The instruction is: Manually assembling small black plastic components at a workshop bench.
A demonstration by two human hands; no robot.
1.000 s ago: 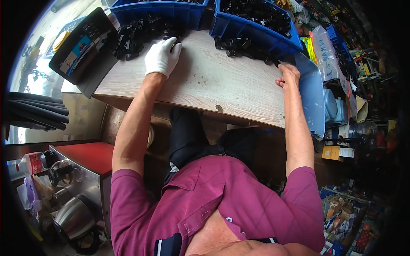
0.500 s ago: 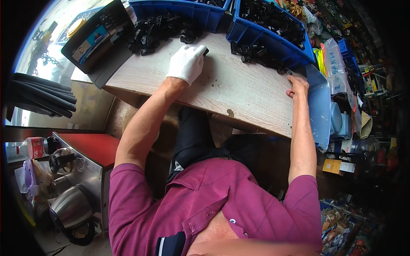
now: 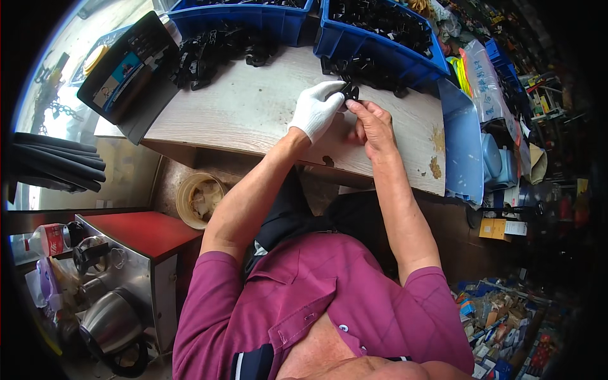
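Note:
Over the wooden table my left hand, in a white knitted glove, is closed on a small black plastic part. My right hand is bare and meets it there, thumb and forefinger pinched at the part's near end. Whether a smaller piece sits between those fingertips is hidden. Just beyond, a row of similar black plastic parts lies along the front of a blue bin. Another pile of black parts rests on the table farther left.
Two blue bins, a left bin and a right bin, hold more black parts at the back. A tablet leans at the table's left. A pale blue tray stands at the right edge. Below left are a bucket and a kettle.
My left hand has moved right with the black part. My right hand has come left from the table's right side, and both hands now meet at the part. The view has shifted slightly.

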